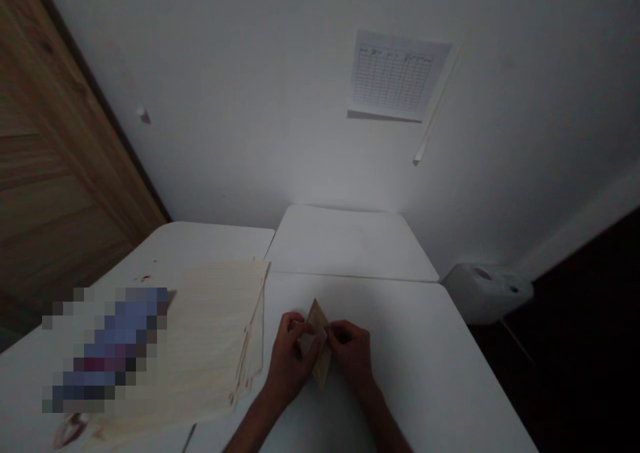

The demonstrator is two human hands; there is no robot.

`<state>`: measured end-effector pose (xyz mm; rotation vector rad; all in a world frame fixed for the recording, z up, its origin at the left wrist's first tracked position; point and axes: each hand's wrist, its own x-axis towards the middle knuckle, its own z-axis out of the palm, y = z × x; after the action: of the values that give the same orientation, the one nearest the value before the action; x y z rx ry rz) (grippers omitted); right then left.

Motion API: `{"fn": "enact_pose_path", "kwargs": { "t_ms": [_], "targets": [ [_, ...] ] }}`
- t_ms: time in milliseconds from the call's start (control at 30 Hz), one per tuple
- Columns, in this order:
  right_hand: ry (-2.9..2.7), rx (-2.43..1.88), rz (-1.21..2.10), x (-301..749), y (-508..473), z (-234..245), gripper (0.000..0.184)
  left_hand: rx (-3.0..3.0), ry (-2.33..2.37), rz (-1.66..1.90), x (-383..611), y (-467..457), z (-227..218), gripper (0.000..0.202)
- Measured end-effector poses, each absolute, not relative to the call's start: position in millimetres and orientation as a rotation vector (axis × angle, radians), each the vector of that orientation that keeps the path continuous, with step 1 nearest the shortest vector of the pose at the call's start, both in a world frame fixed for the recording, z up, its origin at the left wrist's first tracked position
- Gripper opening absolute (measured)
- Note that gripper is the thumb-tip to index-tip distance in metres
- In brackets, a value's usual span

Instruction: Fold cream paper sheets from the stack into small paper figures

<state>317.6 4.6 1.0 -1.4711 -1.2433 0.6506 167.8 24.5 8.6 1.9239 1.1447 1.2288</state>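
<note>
A small folded piece of tan paper (317,319) stands on edge over the white table (415,346), pinched between both hands. My left hand (289,359) grips its left side with curled fingers. My right hand (351,354) grips its right side, thumb and fingers pressed on the fold. Its pointed top sticks up above my fingers and a lower flap hangs between my wrists.
A stack of large cream sheets (210,333) lies to the left of my hands. A blurred-out patch (107,346) covers part of it. A second white table (350,239) stands behind. A white container (487,289) sits on the floor at right, a wooden door (55,166) at left.
</note>
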Motion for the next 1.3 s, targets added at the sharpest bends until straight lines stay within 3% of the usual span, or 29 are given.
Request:
{"fn": "enact_pose_path", "kwargs": {
  "t_ms": [200, 567, 1300],
  "targets": [
    [-1.234, -1.426, 0.708, 318.5, 3.7, 5.4, 0.024, 1.969, 1.161, 1.235, 171.0, 24.7, 13.0, 0.019],
    [-1.188, -1.466, 0.694, 320.4, 5.9, 4.1, 0.023, 1.895, 1.230, 1.265, 168.9, 28.7, 5.2, 0.004],
    [-1.160, -1.479, 0.690, 320.4, 5.8, 5.4, 0.020, 1.868, 1.278, 1.309, 166.9, 31.8, 0.0, 0.013]
  ]
}}
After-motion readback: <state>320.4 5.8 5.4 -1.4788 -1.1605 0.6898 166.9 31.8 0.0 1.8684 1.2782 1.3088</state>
